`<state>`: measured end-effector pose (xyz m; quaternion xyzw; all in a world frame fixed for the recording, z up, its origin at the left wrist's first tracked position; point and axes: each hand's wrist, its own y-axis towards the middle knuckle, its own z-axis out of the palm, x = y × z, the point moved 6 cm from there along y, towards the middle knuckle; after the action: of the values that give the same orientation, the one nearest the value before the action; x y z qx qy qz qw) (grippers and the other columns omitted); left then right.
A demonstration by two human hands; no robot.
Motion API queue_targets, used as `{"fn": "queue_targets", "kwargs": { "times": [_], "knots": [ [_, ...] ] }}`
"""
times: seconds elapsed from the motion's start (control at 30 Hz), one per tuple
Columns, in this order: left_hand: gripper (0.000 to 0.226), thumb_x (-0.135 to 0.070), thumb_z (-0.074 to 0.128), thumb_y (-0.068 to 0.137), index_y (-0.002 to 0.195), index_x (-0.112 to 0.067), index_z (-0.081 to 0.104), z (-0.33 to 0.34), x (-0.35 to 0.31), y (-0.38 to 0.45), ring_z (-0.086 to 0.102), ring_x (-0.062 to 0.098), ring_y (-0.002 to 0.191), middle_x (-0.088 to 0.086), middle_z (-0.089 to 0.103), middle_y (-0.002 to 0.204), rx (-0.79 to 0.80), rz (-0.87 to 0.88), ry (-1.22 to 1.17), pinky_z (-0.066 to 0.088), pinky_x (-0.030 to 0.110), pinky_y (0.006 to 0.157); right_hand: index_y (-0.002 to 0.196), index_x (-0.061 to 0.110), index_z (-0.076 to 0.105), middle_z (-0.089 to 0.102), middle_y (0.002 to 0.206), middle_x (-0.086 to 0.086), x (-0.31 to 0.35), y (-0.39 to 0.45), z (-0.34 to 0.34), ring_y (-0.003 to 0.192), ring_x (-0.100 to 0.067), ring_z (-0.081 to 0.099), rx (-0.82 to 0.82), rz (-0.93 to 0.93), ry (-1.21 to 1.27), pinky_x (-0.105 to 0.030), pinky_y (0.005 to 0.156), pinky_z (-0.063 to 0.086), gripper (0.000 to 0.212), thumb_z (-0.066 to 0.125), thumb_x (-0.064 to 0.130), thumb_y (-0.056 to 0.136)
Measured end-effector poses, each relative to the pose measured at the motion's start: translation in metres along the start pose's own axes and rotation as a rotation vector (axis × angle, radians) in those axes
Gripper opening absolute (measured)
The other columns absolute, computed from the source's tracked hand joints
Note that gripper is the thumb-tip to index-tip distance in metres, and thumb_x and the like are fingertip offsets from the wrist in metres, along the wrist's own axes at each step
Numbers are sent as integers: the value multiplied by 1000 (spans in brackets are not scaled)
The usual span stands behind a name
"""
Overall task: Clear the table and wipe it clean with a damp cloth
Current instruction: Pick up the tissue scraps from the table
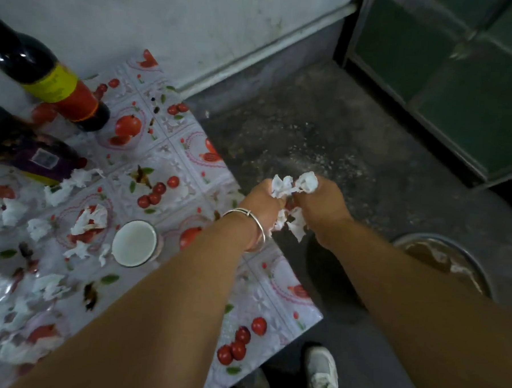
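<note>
Both hands, left hand (pixel 262 198) and right hand (pixel 322 206), clench crumpled tissue wad (pixel 293 185) (touching each other), just past table (pixel 273 298) edge, above floor

The dark bottle (pixel 47 73) at upper left loses its neck to the frame edge, and the purple bottle (pixel 31 155) below it is cut off too. At lower left the torn tissue (pixel 19 324) blurs. The basin (pixel 450 263) sits partly behind the right forearm.

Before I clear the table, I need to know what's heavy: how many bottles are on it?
2: a dark bottle with a yellow-red label at the far left, and a purple-labelled bottle just nearer. More may sit beyond the frame's left edge.
</note>
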<state>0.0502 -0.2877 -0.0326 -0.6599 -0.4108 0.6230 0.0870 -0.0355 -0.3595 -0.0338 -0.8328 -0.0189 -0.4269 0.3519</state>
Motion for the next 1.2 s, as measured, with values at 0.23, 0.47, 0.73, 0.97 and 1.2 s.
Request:
{"fn": "queue_targets", "kwargs": {
  "times": [0.23, 0.47, 0.73, 0.97, 1.2],
  "knots": [
    [17, -16, 43, 97, 81, -17, 50, 141, -4, -6, 32, 12, 49, 6, 42, 64, 239, -72, -55, 25, 19, 39, 92, 9, 61, 65, 101, -14, -80, 4, -112, 93, -27, 62, -129, 78, -2, -32, 78, 50, 17, 46, 1, 88],
    [9, -15, 44, 97, 102, -8, 45, 252, 20, -3, 39, 6, 37, 6, 42, 61, 318, -163, 4, 29, 9, 31, 122, 0, 51, 56, 126, -15, -161, 3, -197, 117, -28, 54, -233, 291, -182, -30, 95, 43, 29, 39, 6, 96],
    [47, -13, 54, 88, 132, -12, 38, 338, 63, 13, 61, 30, 93, 23, 59, 118, 361, -272, 152, 49, 39, 75, 121, 4, 54, 59, 122, -15, -246, 11, -242, 114, -31, 55, -211, 422, -87, -40, 100, 45, 30, 52, 14, 93],
    [47, -47, 43, 93, 128, -16, 47, 368, 88, 23, 52, 29, 116, 9, 47, 137, 356, -480, -4, 51, 38, 82, 125, 11, 51, 55, 117, -12, -292, 18, -246, 104, -30, 54, -136, 494, 16, -46, 98, 47, 40, 54, 15, 86],
    [67, -58, 33, 90, 142, -15, 28, 362, 88, 26, 40, 42, 128, 13, 30, 149, 326, -530, -34, 41, 53, 96, 127, -2, 51, 53, 131, -22, -287, 33, -244, 123, -35, 48, -128, 460, -80, -38, 100, 37, 39, 36, 21, 100]
  ]
}}
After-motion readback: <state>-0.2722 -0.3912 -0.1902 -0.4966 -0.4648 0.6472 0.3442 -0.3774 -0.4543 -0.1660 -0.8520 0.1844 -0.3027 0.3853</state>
